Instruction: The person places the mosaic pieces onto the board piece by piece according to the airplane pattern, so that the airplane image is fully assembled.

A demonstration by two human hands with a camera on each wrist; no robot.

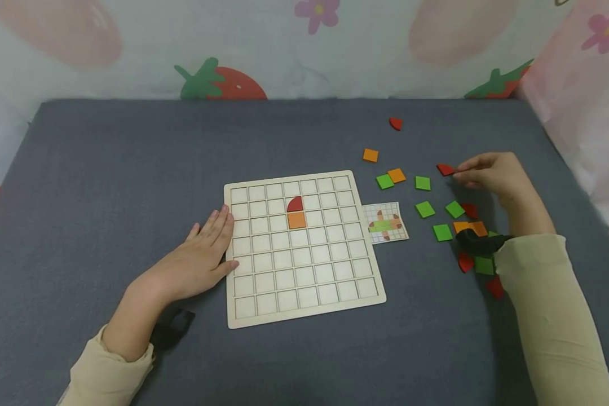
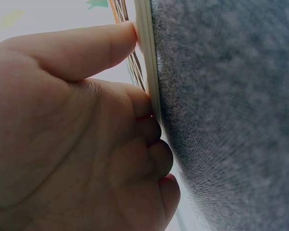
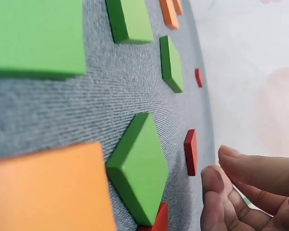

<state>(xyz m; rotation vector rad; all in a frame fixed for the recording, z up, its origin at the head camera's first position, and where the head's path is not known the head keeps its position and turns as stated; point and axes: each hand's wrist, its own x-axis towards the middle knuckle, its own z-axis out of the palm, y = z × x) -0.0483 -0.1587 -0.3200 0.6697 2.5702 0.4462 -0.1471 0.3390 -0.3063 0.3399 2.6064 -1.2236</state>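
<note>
A pale wooden grid board [image 1: 304,317] lies on the grey cloth. On it, a red quarter-circle tile [image 1: 295,204] sits directly above an orange square tile [image 1: 296,220]. My left hand [image 1: 195,262] rests along the board's left edge, fingers extended; the left wrist view has the thumb and fingertips touching that edge. Over at the right, my right hand [image 1: 497,175] hovers beside another red quarter-circle tile [image 1: 444,169]. Thumb and fingers are bent towards each other, and the right wrist view shows a small gap between them and that red tile [image 3: 191,152].
A printed pattern card [image 1: 385,223] is partly under the board's right edge. Several loose tiles are scattered right of it, including a green square [image 1: 442,232], an orange square [image 1: 370,155] and a far red tile [image 1: 396,123]. My right forearm hides part of the cluster.
</note>
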